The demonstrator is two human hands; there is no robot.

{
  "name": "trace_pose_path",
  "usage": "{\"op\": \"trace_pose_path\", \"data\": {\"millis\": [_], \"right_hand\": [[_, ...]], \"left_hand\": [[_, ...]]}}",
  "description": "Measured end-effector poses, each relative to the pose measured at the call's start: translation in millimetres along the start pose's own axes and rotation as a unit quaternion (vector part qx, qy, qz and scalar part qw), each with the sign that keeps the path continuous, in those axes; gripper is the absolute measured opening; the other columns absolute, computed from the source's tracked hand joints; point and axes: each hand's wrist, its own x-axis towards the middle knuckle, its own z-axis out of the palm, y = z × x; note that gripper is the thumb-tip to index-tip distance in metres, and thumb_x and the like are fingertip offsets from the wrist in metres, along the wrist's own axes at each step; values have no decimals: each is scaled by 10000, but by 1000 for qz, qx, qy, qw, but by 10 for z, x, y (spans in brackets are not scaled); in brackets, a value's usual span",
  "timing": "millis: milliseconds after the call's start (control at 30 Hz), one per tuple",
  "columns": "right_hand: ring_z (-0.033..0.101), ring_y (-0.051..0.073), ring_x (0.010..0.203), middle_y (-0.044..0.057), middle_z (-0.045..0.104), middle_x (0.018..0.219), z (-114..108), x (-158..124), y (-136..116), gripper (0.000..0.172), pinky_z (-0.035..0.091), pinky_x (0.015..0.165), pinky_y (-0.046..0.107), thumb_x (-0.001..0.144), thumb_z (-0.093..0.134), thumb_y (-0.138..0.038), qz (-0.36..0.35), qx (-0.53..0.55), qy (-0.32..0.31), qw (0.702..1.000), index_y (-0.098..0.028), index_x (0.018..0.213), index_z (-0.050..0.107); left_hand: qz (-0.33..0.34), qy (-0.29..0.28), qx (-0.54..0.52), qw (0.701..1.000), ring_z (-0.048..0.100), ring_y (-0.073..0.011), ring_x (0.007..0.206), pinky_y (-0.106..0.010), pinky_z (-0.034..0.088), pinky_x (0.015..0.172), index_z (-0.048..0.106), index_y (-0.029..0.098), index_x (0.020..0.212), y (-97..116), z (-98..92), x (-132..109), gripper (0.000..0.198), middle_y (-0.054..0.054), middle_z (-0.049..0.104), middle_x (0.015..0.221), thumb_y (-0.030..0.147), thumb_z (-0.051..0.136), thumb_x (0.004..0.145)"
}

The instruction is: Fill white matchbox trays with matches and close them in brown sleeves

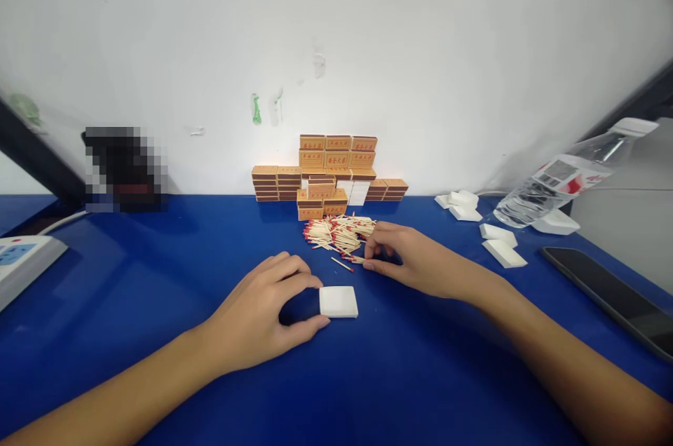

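My left hand (273, 309) has its thumb and fingertips at the left edge of a white tray (338, 301) that lies flat on the blue table (294, 397), holding it between them. At the right side of a pile of red-tipped matches (336, 232), my right hand (402, 255) pinches a few matches (356, 259). One loose match (342, 264) lies just in front of the pile. Behind the pile stand stacked orange and brown matchboxes (337, 159).
More white trays (503, 252) lie at the right near a tilted clear bottle (568, 176) and a black phone (610, 295). A white power strip (29, 264) is at the far left, beneath a blurred dark object (123, 169). The white wall rises behind the boxes.
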Motion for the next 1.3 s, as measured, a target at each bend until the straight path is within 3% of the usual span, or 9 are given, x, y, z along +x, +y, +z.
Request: {"op": "trace_pose_path", "data": {"millis": [233, 500, 667, 933, 1100, 1300], "right_hand": [[601, 215, 881, 80, 658, 1030, 34, -61, -4, 232, 490, 787, 362, 1094, 503, -376, 32, -12, -36, 999, -207, 966, 598], [626, 234, 924, 99, 652, 1073, 27, -118, -135, 228, 523, 824, 389, 1115, 458, -355, 8, -35, -6, 999, -209, 1005, 594], [650, 230, 883, 92, 660, 1048, 139, -170, -339, 204, 533, 751, 370, 1110, 516, -332, -50, -101, 7, 994, -200, 986, 609], [659, 259, 834, 121, 676, 960, 416, -177, -455, 149, 518, 675, 375, 1070, 575, -220, -145, -259, 65, 953, -170, 952, 651], [672, 260, 899, 116, 685, 1022, 380, -174, -476, 107, 536, 715, 374, 1064, 601, -241, -157, -225, 62, 960, -155, 1030, 655], [655, 214, 852, 84, 699, 1043, 94, -187, -441, 179, 497, 725, 347, 1097, 532, -297, -59, -110, 31, 992, -201, 1005, 651]], "left_hand": [[7, 0, 17, 1000, 681, -243, 978, -444, 572, 925, 704, 243, 1194, -22, -31, 1, 266, -79, 727, 1104, 384, 732, 970], [4, 17, 26, 1000, 682, -238, 945, -430, 591, 885, 730, 234, 1170, -1, -51, 25, 259, -74, 739, 1065, 386, 737, 960], [9, 26, 31, 999, 663, -240, 934, -427, 575, 858, 707, 232, 1165, 15, -43, 15, 245, -78, 735, 1067, 370, 735, 964], [31, 29, 40, 998, 659, -236, 907, -423, 560, 835, 692, 217, 1134, 79, -24, 8, 235, -71, 743, 1043, 376, 734, 966], [28, 23, 42, 998, 661, -244, 915, -423, 558, 834, 690, 214, 1136, 75, -27, 3, 234, -77, 741, 1036, 377, 726, 972], [19, 26, 35, 999, 658, -228, 922, -406, 565, 853, 701, 198, 1140, 54, -43, 10, 253, -71, 733, 1045, 368, 749, 959]]}}
